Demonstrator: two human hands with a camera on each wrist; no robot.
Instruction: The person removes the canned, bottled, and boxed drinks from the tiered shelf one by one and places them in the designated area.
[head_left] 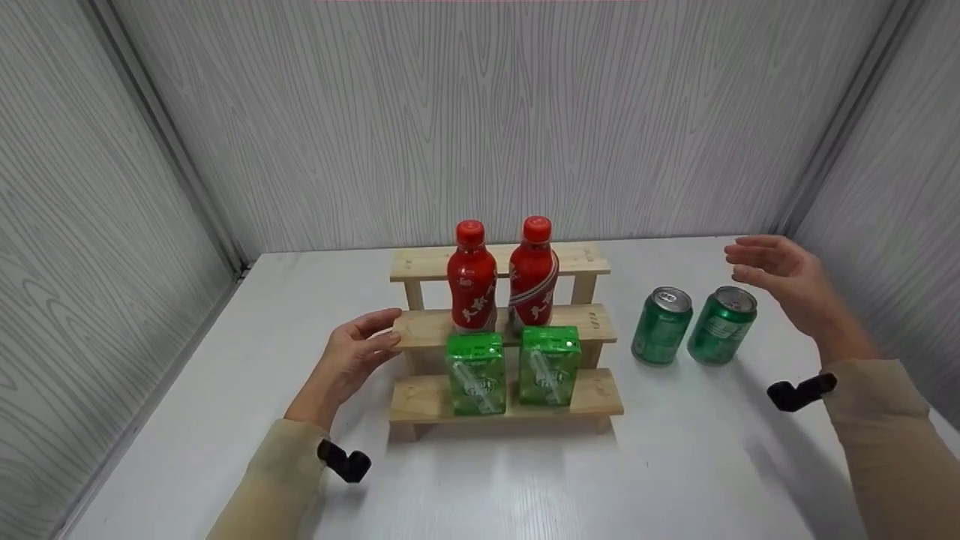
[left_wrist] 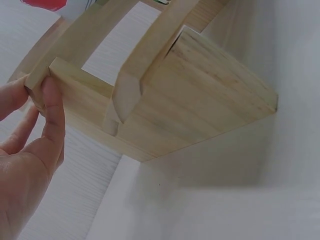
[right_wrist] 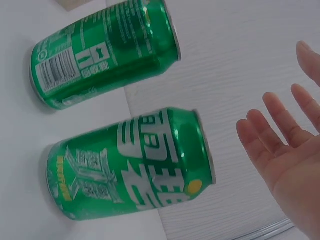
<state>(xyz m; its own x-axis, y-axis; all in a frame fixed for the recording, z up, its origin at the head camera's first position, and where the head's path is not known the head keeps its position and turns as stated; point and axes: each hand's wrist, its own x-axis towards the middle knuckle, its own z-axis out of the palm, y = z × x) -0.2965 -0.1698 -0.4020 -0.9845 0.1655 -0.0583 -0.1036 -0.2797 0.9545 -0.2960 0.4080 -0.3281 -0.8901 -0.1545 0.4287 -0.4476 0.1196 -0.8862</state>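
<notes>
At the left end of the middle step, the left hand [head_left: 352, 360] touches the wooden rack [head_left: 427, 328]. Its fingers [left_wrist: 52, 107] are nearly straight, and the thumb and fingertips press on the end of that step, as the left wrist view shows close up. The hand is not wrapped around the wood.

Over on the other side, the right hand [head_left: 787, 289] is up in the air, just above and beside the right green can [head_left: 721, 325]. Its fingers [right_wrist: 272, 132] are spread apart and loose, and they hold nothing. The palm faces the cans but does not touch them.

The two green cans stand upright on the white desk [head_left: 675, 465], to the right of the rack. The left green can [head_left: 661, 325] stands just beside the other one, and the two are very close together.

The rack has three steps and stands in the middle of the desk. Two red bottles [head_left: 501, 276] with red caps stand side by side on the middle step. Two green juice boxes [head_left: 513, 370] stand side by side on the bottom step, right in front of the bottles. The top step has nothing on it.

Both arms wear pale sleeves [head_left: 885, 435], and a small black thing is strapped at each wrist. Grey walls [head_left: 480, 120] with a wood pattern stand behind and beside the desk.
</notes>
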